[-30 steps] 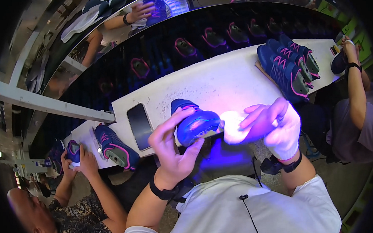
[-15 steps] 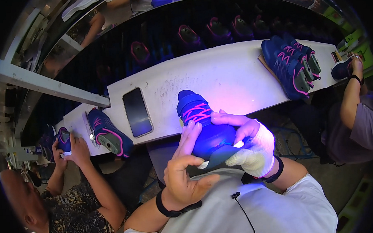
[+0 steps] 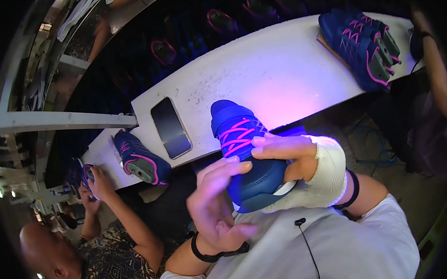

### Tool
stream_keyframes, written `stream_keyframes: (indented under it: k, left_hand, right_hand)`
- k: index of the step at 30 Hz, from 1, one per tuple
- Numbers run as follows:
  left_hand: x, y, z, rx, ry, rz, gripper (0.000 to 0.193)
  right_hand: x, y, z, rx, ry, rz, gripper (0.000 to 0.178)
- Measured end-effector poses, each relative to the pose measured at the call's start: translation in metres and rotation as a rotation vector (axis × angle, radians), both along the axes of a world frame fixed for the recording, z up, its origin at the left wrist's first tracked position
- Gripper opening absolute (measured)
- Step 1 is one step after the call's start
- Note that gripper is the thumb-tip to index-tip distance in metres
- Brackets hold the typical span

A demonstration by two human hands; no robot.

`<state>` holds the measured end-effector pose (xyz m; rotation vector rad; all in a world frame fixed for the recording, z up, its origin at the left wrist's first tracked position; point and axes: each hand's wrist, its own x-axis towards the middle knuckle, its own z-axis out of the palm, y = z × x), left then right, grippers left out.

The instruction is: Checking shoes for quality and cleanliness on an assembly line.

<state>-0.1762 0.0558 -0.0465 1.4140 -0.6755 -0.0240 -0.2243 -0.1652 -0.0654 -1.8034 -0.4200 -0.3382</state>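
Note:
A navy shoe (image 3: 256,180) with pink laces is held in front of my chest, its toe toward me and a white sole edge showing beside the toe. My right hand (image 3: 306,168), in a white glove with bare fingertips, is closed round the toe's right side, with its fingers over the top. Against the shoe's left side lie the fingers of my left hand (image 3: 214,200). This bare hand is slightly blurred, its thumb held apart from the shoe.
Ahead runs a white bench (image 3: 200,85), lit purplish, with a phone (image 3: 171,127) on it. Several navy shoes (image 3: 355,46) stand at the right, another shoe (image 3: 141,159) at the left. A co-worker (image 3: 118,251) handles a shoe on my left; another person's arm (image 3: 435,73) shows at right.
My left hand has come off the toe edge, its thumb away from the shoe. The shoe has tilted, showing more of its toe top. The whole view has shifted.

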Motion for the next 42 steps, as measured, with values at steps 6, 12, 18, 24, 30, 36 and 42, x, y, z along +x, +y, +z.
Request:
stream_keyframes:
  k: [6, 12, 18, 24, 30, 36, 42]
  left_hand:
    - [0.018, 0.013, 0.010, 0.304, -0.144, 0.090, 0.034]
    - [0.039, 0.037, 0.045, 0.361, 0.066, 0.043, 0.038]
    - [0.054, 0.047, 0.041, 0.733, -0.261, -0.093, 0.075]
    - [0.068, 0.075, 0.024, 0.597, -0.179, -0.108, 0.054]
    - [0.087, 0.100, 0.026, 0.617, 0.128, -0.228, 0.068]
    - [0.068, 0.083, 0.034, 1.384, 0.185, -0.087, 0.102]
    - [0.059, 0.050, 0.020, 1.527, -0.136, 0.136, 0.102]
  right_hand:
    - [0.033, 0.011, -0.035, -0.189, -0.246, -0.189, 0.052]
    - [0.054, 0.027, -0.089, -0.138, -0.455, -0.182, 0.032]
    - [0.060, 0.026, -0.079, -0.190, -0.502, -0.064, 0.038]
    - [0.059, 0.030, -0.083, -0.340, -0.266, -0.025, 0.035]
    - [0.075, 0.058, -0.115, -0.216, -0.376, -0.171, 0.042]
    - [0.069, 0.068, -0.121, -0.408, -0.428, -0.188, 0.028]
    - [0.066, 0.079, -0.130, -0.347, -0.468, -0.278, 0.022]
